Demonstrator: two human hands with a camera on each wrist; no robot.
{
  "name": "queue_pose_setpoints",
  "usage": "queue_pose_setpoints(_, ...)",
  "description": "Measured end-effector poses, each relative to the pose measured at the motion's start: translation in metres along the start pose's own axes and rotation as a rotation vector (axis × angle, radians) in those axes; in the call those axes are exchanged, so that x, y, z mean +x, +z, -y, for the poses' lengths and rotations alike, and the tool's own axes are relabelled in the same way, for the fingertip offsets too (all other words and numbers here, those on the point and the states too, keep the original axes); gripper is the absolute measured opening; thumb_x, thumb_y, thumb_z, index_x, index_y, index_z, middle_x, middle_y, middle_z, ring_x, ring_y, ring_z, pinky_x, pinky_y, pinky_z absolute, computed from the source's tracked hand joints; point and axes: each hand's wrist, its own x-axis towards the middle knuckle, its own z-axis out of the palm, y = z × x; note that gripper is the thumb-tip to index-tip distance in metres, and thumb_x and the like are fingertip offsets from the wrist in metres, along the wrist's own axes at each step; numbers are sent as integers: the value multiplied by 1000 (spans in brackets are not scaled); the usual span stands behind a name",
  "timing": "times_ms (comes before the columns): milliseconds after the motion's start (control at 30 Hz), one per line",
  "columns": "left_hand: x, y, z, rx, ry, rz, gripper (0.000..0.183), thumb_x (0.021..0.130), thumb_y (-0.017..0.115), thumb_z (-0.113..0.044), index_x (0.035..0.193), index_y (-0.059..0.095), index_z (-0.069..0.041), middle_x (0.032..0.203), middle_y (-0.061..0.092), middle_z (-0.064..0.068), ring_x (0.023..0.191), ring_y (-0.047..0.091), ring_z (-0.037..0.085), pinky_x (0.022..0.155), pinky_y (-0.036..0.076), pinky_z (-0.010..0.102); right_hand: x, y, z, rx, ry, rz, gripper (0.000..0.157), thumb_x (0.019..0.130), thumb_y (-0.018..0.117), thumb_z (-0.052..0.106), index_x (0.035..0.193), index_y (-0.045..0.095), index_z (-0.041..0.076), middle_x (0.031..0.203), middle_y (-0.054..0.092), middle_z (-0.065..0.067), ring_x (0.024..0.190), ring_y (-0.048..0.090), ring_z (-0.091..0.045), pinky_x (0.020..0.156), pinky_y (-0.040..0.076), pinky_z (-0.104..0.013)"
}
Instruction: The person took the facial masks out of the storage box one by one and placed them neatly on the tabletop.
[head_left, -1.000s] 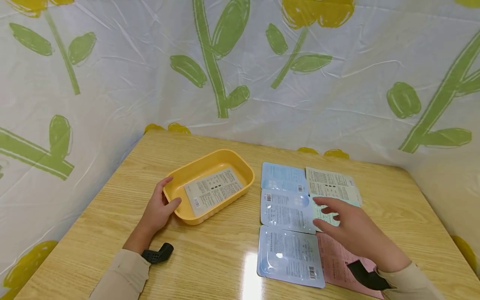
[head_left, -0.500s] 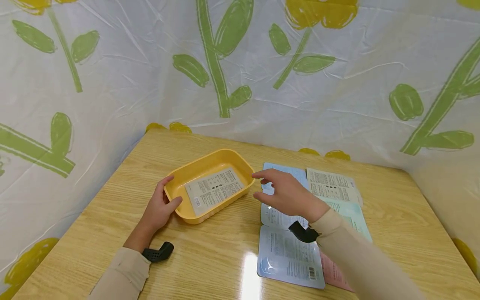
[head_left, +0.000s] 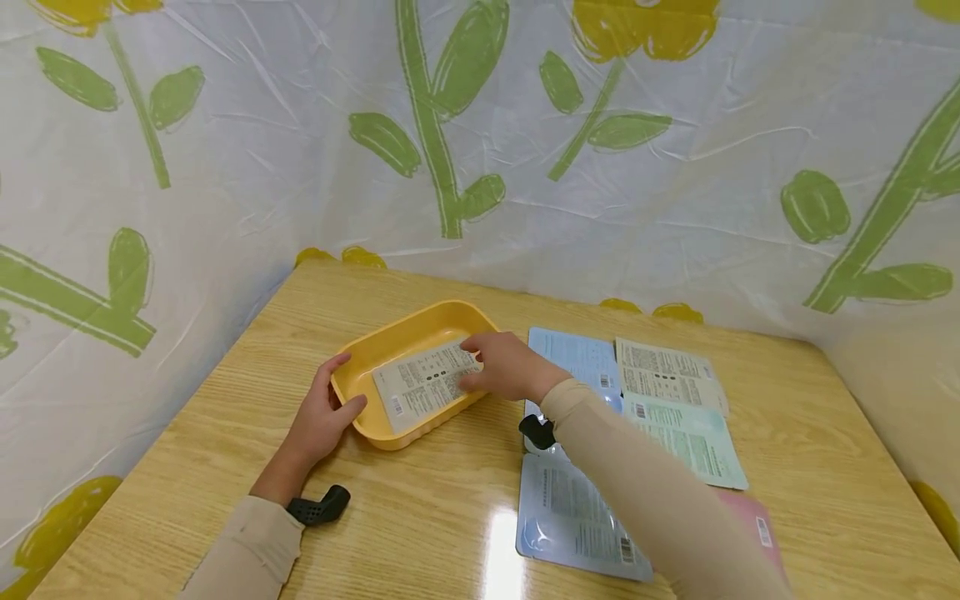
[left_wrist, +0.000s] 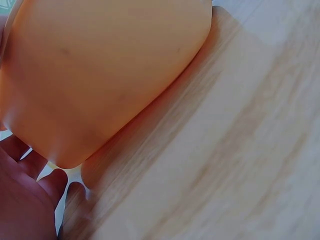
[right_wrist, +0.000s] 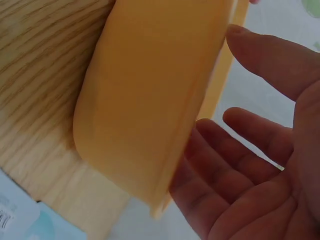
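Observation:
A yellow plastic tray [head_left: 420, 430] stands on the wooden table, with a beige printed sachet [head_left: 420, 385] lying flat inside. My left hand [head_left: 318, 421] holds the tray's left end, thumb over the near rim and fingers at the left side. Over the right end reaches my right hand [head_left: 510, 367], fingers bent loosely above the beige sachet and nothing visible between them. In the right wrist view, the right hand [right_wrist: 265, 205] is spread beside the tray wall [right_wrist: 135, 100], thumb apart from the fingers. The left wrist view shows the tray [left_wrist: 110, 70] from outside.
Right of the tray lie several flat sachets: blue ones [head_left: 573, 354] [head_left: 577, 517], a beige one [head_left: 667, 375], a mint green one [head_left: 690, 437] and a pink one [head_left: 753, 521]. My right sleeve [head_left: 637, 475] covers some. A flowered cloth [head_left: 300, 167] hangs behind the table.
My right hand has moved left from above the sachets to over the tray's right end. The left hand has kept its hold on the tray.

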Motion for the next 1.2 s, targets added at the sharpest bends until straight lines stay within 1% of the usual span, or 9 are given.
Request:
queue_pose_setpoints(233, -1, 0, 0, 19, -14, -7, 71, 96, 58, -2, 154, 18, -1, 157, 24, 26, 138, 38, 41, 92, 45, 16, 19, 11, 4, -49, 78, 72, 66, 90, 75, 32, 143, 51, 0, 138, 58, -14, 127, 53, -28, 106, 42, -41)
queue_pose_setpoints(400, -1, -1, -1, 37, -8, -10, 71, 96, 58, -2, 154, 18, -1, 157, 23, 26, 138, 38, 42, 94, 45, 18, 28, 11, 7, -131, 119, 130, 69, 89, 75, 34, 144, 49, 1, 130, 63, -12, 117, 58, -26, 103, 45, -39)
queue_pose_setpoints(500, 0, -1, -1, 33, 0, -10, 70, 96, 58, -1, 154, 18, 0, 157, 22, 27, 138, 38, 43, 93, 45, 18, 32, 9, 9, -166, 147, 161, 71, 89, 76, 37, 144, 49, 3, 133, 61, -11, 118, 58, -25, 102, 46, -40)
queue_pose_setpoints(633, 0, 0, -1, 37, 0, -8, 70, 96, 58, -2, 154, 19, -1, 157, 23, 27, 138, 38, 42, 94, 45, 18, 35, 9, 9, -182, 179, 187, 72, 87, 77, 41, 143, 51, 4, 140, 57, -11, 125, 54, -28, 102, 46, -41)
queue_pose_setpoints(733, 0, 1, -1, 57, -5, -13, 70, 96, 59, -3, 154, 20, -2, 157, 23, 26, 138, 38, 41, 97, 44, 21, 36, 10, 9, -198, 199, 195, 75, 86, 78, 44, 143, 51, 4, 141, 56, -11, 127, 53, -28, 103, 45, -41)
queue_pose_setpoints(833, 0, 1, -1, 78, -11, -20, 70, 96, 59, -3, 154, 21, -2, 158, 22, 24, 139, 38, 40, 101, 43, 28, 36, 11, 9, -211, 213, 193, 77, 85, 79, 45, 144, 51, 5, 141, 57, -10, 126, 54, -28, 103, 46, -41)
queue_pose_setpoints(900, 0, 0, -2, 82, -10, -24, 70, 96, 59, -3, 154, 21, -2, 158, 22, 24, 139, 38, 40, 102, 42, 31, 37, 12, 10, -226, 218, 198, 77, 85, 78, 46, 144, 51, 5, 140, 57, -10, 126, 55, -28, 102, 46, -40)
queue_pose_setpoints(1100, 0, 0, -2, 68, -2, -23, 69, 95, 59, -2, 154, 21, -1, 158, 22, 25, 140, 37, 41, 101, 42, 27, 42, 13, 11, -301, 226, 249, 70, 86, 76, 50, 137, 56, 6, 132, 61, -9, 117, 59, -25, 97, 49, -38)
queue_pose_setpoints(1200, 0, -1, -2, 74, 0, -22, 70, 95, 59, -3, 153, 21, -1, 159, 22, 24, 140, 36, 40, 102, 41, 29, 44, 14, 11, -309, 225, 256, 67, 85, 76, 51, 133, 58, 6, 128, 63, -8, 113, 61, -24, 95, 50, -38)
